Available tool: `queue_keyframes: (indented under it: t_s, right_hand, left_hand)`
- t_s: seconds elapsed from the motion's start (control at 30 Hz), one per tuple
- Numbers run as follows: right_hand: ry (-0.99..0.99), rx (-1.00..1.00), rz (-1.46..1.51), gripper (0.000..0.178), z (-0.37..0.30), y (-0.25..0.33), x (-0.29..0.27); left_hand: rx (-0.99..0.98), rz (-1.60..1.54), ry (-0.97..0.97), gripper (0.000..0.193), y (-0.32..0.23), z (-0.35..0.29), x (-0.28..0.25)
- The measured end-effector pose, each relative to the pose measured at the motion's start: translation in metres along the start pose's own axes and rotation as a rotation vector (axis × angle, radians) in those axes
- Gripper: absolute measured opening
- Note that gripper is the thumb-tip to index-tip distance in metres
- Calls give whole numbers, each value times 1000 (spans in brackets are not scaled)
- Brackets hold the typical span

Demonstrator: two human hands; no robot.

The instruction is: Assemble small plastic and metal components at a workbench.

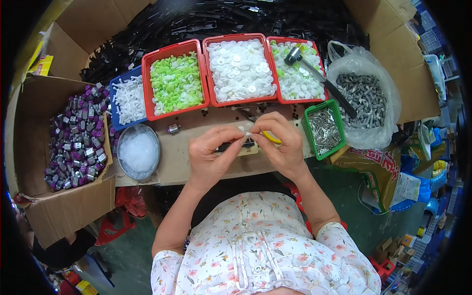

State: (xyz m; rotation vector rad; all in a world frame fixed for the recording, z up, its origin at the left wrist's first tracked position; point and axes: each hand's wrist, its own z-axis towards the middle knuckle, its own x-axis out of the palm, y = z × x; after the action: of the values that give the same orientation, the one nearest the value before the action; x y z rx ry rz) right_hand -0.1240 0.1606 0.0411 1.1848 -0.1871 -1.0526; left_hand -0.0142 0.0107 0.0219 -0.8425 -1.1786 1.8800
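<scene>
My left hand (212,155) and my right hand (280,140) meet over the cardboard-covered bench (182,157). Their fingertips pinch a tiny white plastic part (247,132) between them. A yellow-handled tool (271,137) lies under my right palm, partly hidden. A small dark block (236,146) sits on the bench just below my fingers. Behind my hands stand red trays of green and white pieces (176,81), white discs (241,69), and more white and green pieces (295,71).
A blue tray of white parts (128,101) and a round metal dish of clear bits (139,151) sit left. A cardboard box of purple and silver motors (76,137) is far left. A green bin of metal pins (323,130), a hammer (314,73) and a bag of grey parts (366,101) are right.
</scene>
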Motion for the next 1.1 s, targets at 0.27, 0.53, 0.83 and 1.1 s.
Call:
queue_keyframes:
  t_s: [0.27,0.53,0.83,1.1]
  right_hand:
    - [86,-90,-29,15,-10,-7,15]
    - [133,-179,-198,14,-13,-14,32]
    - [211,-154,-309,14,-13,-19,48]
    - [241,-162,-363,15,-11,-16,52]
  left_hand:
    - [-57,80,63,27,0,-9,-10]
    - [126,430,36,39,7,-20,-27]
    - [300,648,30,34,25,-52,-36]
    - [331,704,37,33,28,-57,-32]
